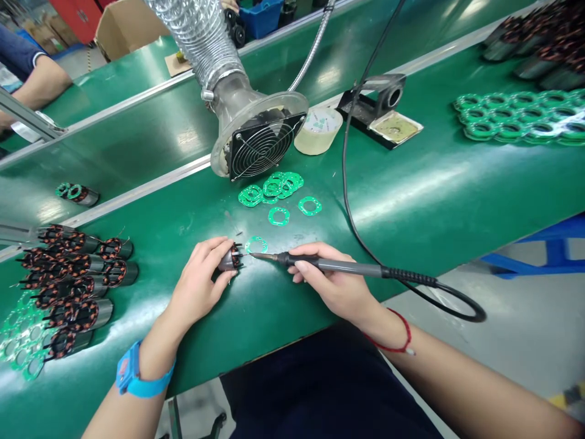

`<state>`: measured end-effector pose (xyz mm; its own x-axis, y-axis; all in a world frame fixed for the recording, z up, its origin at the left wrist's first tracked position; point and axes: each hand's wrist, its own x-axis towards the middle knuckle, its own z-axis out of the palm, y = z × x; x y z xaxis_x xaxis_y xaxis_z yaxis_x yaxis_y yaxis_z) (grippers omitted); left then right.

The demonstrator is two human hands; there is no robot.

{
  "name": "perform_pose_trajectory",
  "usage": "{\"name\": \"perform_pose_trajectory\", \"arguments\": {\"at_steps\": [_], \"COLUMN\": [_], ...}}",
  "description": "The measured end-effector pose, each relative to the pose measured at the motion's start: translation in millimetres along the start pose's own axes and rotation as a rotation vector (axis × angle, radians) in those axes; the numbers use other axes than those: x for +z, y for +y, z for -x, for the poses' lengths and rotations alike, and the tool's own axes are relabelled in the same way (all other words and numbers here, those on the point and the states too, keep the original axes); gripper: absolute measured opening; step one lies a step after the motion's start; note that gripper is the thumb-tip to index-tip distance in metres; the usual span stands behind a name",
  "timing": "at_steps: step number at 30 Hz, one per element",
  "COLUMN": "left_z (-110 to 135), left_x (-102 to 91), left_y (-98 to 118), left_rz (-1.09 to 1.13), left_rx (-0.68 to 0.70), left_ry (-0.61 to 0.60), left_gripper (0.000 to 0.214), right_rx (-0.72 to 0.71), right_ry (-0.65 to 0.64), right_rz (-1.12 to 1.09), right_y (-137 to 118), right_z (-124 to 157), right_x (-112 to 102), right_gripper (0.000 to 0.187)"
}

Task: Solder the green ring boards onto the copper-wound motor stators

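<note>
My left hand (203, 277) grips a small motor stator (231, 258) with copper windings, lying on its side on the green bench mat (411, 201). My right hand (331, 277) holds a grey soldering iron (329, 264) like a pen. The iron's tip points left and sits at a green ring-shaped circuit board (256, 245) right next to the stator's end. The iron's black cable (351, 201) loops off the bench edge and runs up toward the back.
A fume extractor fan (260, 143) on a foil hose stands behind a scatter of green ring boards (276, 192). Stators (73, 280) are piled at left, more ring boards (521, 116) at right. A tape roll (319, 129) and an iron stand (381, 107) sit behind. Another person's arm (39, 82) is at far left.
</note>
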<state>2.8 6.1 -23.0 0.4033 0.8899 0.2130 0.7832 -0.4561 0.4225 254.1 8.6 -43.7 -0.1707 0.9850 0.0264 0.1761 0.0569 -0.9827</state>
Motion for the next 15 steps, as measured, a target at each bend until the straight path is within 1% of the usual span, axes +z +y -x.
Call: {"name": "perform_pose_trajectory", "arguments": {"at_steps": [4,7,9,10,12,14,15], "left_z": [-0.7,-1.4,-1.6,-1.6,-1.4,-1.0,-0.9], "left_x": [-1.3,-1.5,-1.0,-0.7,-0.1,0.4,0.5], "left_y": [0.5,0.0,-0.5,-0.7,-0.5,0.5,1.4], "left_rz": [0.002,-0.005,-0.018,-0.025,-0.040,-0.044,-0.040], "left_rx": [0.019,0.030,0.038,0.043,0.053,0.044,0.026], "left_ry": [-0.008,-0.015,-0.025,-0.029,-0.031,-0.019,-0.010], "left_gripper": [0.044,0.044,0.045,0.044,0.044,0.044,0.044], "right_rx": [-0.096,-0.188,-0.250,-0.272,-0.276,-0.227,-0.200], "right_ry": [0.033,0.081,0.078,0.060,-0.018,-0.105,-0.141], "right_rz": [0.084,0.209,0.279,0.300,0.320,0.312,0.313], "right_y": [-1.8,-3.5,-3.9,-4.0,-3.9,-4.2,-4.7], "right_z": [0.3,-0.3,-1.2,-1.9,-3.8,-6.7,-8.6], "right_x": [-0.5,-0.2,0.0,0.0,0.3,1.5,2.5], "right_gripper": [0.016,0.014,0.014,0.017,0.025,0.033,0.034]}}
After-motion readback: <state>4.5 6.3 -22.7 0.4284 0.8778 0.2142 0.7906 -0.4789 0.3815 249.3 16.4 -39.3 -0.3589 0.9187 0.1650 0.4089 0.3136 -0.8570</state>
